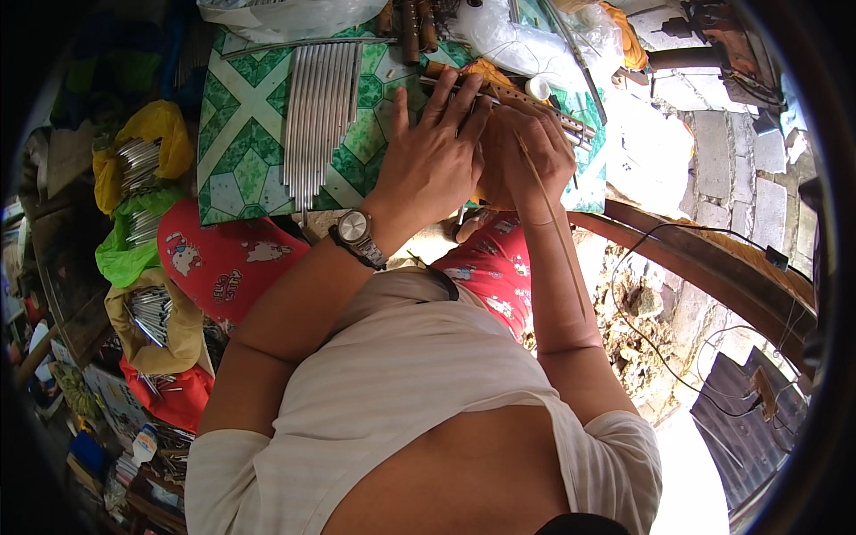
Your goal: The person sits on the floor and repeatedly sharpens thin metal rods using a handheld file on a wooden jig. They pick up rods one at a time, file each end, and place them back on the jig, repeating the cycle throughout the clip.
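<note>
My left hand [432,156], with a metal wristwatch [355,226] on its wrist, lies with fingers stretched and apart over the near end of some bamboo pieces. My right hand [539,152] is closed in a pinch round a thin stick [551,209], which slants back along my forearm. Between and under both hands shows a brown piece [495,169]; its shape is mostly hidden. Beyond my fingers lie slender bamboo strips [571,122] with small holes. To the left, a row of silver metal tubes [319,107] lies side by side, graded in length.
The green-and-white patterned tabletop [236,160] spans my knees. Thick bamboo tubes [410,31] and plastic bags [508,36] lie along its far side. Yellow [169,125], green [116,254] and tan [178,348] bags of metal tubes stand at left. A black cable [615,285] loops at right.
</note>
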The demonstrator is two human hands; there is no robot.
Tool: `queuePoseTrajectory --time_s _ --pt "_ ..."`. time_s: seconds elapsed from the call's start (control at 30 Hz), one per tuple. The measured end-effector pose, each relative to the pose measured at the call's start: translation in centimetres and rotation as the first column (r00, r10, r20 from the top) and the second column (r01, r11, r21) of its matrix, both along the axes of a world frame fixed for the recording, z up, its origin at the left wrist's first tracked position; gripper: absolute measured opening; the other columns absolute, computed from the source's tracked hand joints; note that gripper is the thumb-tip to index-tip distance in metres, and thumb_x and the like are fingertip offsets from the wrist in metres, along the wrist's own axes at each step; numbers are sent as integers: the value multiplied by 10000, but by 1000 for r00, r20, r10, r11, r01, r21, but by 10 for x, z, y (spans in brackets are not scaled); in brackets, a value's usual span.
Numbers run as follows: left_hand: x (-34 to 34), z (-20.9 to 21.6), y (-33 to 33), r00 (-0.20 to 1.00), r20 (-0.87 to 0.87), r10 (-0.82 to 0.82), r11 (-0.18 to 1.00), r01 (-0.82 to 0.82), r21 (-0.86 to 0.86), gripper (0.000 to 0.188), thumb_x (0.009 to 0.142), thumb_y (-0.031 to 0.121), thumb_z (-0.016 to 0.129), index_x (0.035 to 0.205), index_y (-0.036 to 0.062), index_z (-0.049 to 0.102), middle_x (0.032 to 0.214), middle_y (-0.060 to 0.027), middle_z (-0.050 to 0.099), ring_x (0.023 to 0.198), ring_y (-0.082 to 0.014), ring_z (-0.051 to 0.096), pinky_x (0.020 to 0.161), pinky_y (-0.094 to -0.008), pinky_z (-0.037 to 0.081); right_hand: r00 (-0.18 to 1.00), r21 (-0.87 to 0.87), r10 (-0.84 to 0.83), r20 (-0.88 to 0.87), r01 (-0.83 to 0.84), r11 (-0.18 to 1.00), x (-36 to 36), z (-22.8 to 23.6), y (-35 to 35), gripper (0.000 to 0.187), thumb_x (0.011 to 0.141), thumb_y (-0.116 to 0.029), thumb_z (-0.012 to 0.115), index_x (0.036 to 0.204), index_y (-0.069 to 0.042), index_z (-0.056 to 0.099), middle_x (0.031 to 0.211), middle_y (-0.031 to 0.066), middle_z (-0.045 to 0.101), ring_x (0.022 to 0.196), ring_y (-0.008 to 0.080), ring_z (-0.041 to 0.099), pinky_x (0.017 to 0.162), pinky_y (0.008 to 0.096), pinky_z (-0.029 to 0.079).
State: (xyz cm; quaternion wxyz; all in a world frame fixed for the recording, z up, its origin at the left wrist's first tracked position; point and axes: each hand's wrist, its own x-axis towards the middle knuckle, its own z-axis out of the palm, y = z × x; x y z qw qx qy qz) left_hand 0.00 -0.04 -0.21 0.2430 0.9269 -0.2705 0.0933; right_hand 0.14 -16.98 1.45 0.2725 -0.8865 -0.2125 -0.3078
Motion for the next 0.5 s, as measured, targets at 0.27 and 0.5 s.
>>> queuePoseTrajectory --time_s 0.27,0.5 --pt "0 2 0 1000 -5 3 1000 -3 6 569 934 229 572 1477 89 482 1612 -99 335 1527 -304 242 1142 -696 239 1000 -92 -11 15 12 996 4 6 5 291 706 32 729 992 -19 707 1053 125 723 919 299 701 812 364 572" --pt "0 2 0 1000 -15 5 1000 -5 3 564 933 235 571 1471 87 486 1613 -103 336 1524 -308 250 1149 -693 234 967 131 -144 -213 174 976 6 11 11 126 835 -8 738 954 -48 725 995 117 748 890 278 740 774 348 585"
